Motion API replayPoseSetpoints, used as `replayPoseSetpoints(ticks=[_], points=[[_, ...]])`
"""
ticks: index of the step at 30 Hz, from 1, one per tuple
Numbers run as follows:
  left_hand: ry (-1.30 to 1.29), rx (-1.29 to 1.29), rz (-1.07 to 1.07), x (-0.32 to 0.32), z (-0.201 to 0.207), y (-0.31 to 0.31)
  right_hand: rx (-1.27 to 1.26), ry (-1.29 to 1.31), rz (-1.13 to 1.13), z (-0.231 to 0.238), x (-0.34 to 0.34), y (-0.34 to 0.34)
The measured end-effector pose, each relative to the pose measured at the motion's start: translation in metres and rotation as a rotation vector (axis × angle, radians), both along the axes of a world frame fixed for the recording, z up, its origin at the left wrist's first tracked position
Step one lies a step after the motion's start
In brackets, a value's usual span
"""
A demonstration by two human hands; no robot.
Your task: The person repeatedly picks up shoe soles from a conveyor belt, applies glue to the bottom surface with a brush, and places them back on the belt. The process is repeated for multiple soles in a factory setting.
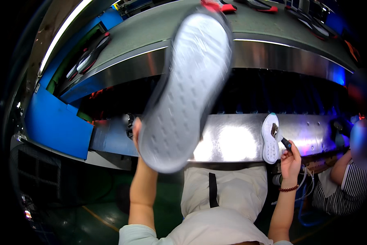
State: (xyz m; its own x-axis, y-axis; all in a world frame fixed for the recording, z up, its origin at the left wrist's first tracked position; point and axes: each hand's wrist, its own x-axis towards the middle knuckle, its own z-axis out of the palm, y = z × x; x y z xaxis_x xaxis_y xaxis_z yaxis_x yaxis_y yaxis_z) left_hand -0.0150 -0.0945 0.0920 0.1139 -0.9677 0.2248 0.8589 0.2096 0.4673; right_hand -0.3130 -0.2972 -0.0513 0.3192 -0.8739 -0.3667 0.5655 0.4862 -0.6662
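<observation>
Grey sole [183, 92], raised above the steel bench [228, 143], could slip: the left hand's [137, 132] partly hidden fingers grip only its lower end. The right hand's [290, 164] curled fingers hold a brush [286, 143] whose push could shift the white sole [267, 143].

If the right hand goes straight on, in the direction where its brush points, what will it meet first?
Probably the white sole: the brush in the right hand overlaps it in this view, though whether the bristles touch it is hard to tell.
</observation>
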Motion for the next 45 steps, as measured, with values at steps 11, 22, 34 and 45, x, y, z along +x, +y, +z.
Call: replayPoseSetpoints(ticks=[11,22,34,45], points=[[0.360,0.120,0.756,0.123,0.077,-0.191,0.035,0.017,-0.016,-0.007,-0.008,0.005],[-2.008,0.402,1.326,0.124,0.069,-0.312,0.103,0.077,-0.072,-0.026,-0.028,0.011],[-2.722,0.058,1.420,0.108,0.077,-0.298,0.080,0.018,-0.001,-0.034,-0.025,0.020],[-0.542,0.267,1.383,-0.014,0.046,-0.160,-0.065,-0.006,0.033,-0.016,-0.024,0.002]])
